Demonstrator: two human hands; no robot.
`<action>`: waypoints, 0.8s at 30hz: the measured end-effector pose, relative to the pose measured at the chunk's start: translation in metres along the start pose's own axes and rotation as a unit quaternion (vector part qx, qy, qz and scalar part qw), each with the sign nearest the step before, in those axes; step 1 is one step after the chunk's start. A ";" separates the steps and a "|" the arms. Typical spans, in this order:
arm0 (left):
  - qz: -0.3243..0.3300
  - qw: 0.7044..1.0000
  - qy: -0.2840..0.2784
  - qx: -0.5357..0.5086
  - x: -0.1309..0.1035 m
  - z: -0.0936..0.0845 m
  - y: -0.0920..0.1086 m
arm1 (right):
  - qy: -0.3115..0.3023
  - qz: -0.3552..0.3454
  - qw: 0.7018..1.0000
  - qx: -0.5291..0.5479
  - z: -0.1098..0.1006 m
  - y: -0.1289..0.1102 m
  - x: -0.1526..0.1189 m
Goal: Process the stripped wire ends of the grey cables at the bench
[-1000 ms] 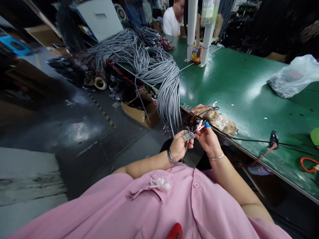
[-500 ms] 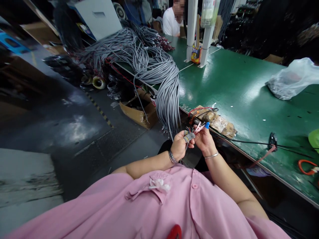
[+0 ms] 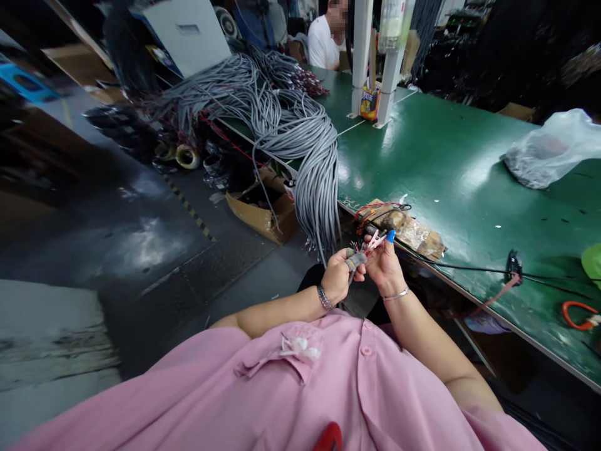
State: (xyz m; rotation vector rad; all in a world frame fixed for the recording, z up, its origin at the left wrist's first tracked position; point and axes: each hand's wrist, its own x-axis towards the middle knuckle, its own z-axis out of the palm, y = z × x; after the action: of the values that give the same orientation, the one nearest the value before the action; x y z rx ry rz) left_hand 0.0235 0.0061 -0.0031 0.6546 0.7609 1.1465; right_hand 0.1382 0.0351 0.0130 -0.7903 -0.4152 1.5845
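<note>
Hardly anything has moved since a second ago: the right hand (image 3: 382, 262) has come in a touch nearer the left hand (image 3: 339, 273), and the whole view has drifted slightly. Left fingers are curled tight around a grey cable (image 3: 352, 277), with thin coloured wires (image 3: 355, 246) fanning out of its end. Right one is pinching a pinkish clip-like tool (image 3: 375, 240) right next to those wires, blue cover (image 3: 390, 236) on the thumb. All of it is held up in front of the body, just off the near edge of the surface (image 3: 446, 144).

Writing-wise, slim pickings. There's a yellow-and-red packet (image 3: 369, 103) with big lettering between the white posts, plus a labelled bottle (image 3: 391, 25) higher up, but both are too small for me to read.

Surface is glossy green with glare, dark specks and white scraps. Near the hands sits a tape-wrapped brown block (image 3: 413, 233) with red and black wires by it. Further right: an orange loop-shaped handle (image 3: 575, 315), and a clear plastic bag (image 3: 547, 150) farther back. Huge heap of grey cables (image 3: 291, 125) spills over the left edge, near a cardboard box (image 3: 263, 210) on the grey floor (image 3: 141, 244), which has a striped tape line (image 3: 190, 210). Somebody in a white shirt (image 3: 322, 42) is at the far side.
</note>
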 end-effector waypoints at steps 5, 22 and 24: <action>0.016 1.000 -0.013 0.002 -0.003 -0.001 0.000 | -0.021 0.007 0.999 0.034 -0.002 0.000 -0.002; 0.291 0.912 0.021 0.288 0.004 -0.021 0.027 | -0.030 0.041 0.998 -0.047 -0.031 0.005 -0.025; 0.346 0.868 0.028 0.354 0.006 -0.021 0.028 | -0.025 0.036 0.997 -0.056 -0.027 0.001 -0.021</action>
State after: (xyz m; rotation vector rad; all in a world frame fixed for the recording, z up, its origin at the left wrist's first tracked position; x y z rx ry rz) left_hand -0.0075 0.0214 0.0059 1.6143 1.0466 1.5344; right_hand 0.1562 0.0104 -0.0014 -0.8609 -0.5211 1.6608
